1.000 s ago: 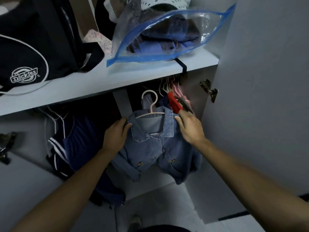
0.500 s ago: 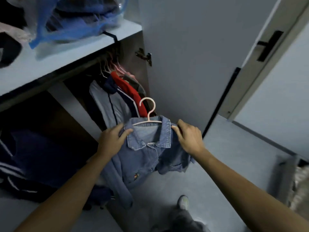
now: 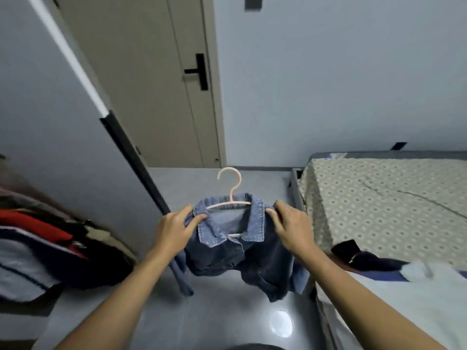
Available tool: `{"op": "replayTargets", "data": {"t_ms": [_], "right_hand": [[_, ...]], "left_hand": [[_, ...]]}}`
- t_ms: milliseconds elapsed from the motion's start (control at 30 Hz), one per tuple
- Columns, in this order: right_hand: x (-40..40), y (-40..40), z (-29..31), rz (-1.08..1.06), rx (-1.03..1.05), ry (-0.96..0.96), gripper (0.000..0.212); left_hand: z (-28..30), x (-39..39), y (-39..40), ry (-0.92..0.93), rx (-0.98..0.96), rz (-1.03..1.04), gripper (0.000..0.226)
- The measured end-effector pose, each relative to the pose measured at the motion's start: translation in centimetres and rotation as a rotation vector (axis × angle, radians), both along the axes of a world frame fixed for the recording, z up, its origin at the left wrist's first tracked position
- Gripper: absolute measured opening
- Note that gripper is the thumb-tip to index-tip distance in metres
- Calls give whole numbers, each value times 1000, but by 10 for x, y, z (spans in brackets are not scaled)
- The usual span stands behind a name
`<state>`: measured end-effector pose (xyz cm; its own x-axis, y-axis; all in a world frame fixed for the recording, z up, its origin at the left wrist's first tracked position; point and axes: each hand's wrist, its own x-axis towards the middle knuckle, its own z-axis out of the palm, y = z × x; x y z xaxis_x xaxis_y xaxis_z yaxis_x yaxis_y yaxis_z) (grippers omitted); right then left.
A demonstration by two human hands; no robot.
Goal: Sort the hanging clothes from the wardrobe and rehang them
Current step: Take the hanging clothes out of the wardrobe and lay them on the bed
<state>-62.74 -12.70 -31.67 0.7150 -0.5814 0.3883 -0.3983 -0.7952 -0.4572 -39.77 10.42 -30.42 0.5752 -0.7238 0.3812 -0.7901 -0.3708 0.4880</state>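
The head view looks down at two bare forearms reaching forward over a grey floor [image 3: 222, 306], with a denim jacket [image 3: 235, 251] held up between the hands. The left hand [image 3: 174, 231] grips the jacket's left shoulder, thumb curled over the collar edge and fingers tucked behind the cloth. The right hand [image 3: 290, 228] grips the other shoulder in the same way, fingers bent over the top of the fabric beside the collar. The jacket sits on a pale pink hanger [image 3: 231, 190], whose hook stands upright above the collar and catches on nothing; the bar runs inside the neckline. The jacket is clear of the floor, its hem and one sleeve dangling loose below the hands, well apart from the wardrobe rail. At the left edge hangs a blurred row of clothes [image 3: 43, 248], red, navy and pale grey, inside the wardrobe, with the open wardrobe door [image 3: 58, 137] standing beside them, its edge dark at the lower part. Behind the hanger is a beige room door [image 3: 141, 79] with a black handle [image 3: 201, 72]. To the right is a bed [image 3: 384, 203] with a patterned beige cover, close beside the right arm; a dark garment [image 3: 361, 257] and something white lie on it near its near end. A bright spot of light reflects on the floor below the jacket.
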Motion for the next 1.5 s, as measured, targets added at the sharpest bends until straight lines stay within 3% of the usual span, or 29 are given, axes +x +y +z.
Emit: {"op": "replayTargets", "data": {"t_ms": [400, 667, 900, 1267, 1500], "right_hand": [[-205, -82, 0, -652, 94, 11, 37], [-277, -51, -7, -1101, 85, 9, 32], [-304, 1, -1, -1418, 74, -8, 36], [-414, -6, -2, -1703, 1, 22, 40], [-534, -73, -55, -1722, 190, -28, 30]], "left_hand": [[2, -114, -260, -28, 108, -538, 58], [-10, -196, -387, -42, 52, -1067, 65], [-4, -274, -434, -47, 13, -1416, 58], [-7, -434, -482, -6, 19, -1603, 48], [-43, -563, -548, -131, 127, -1601, 39]]}}
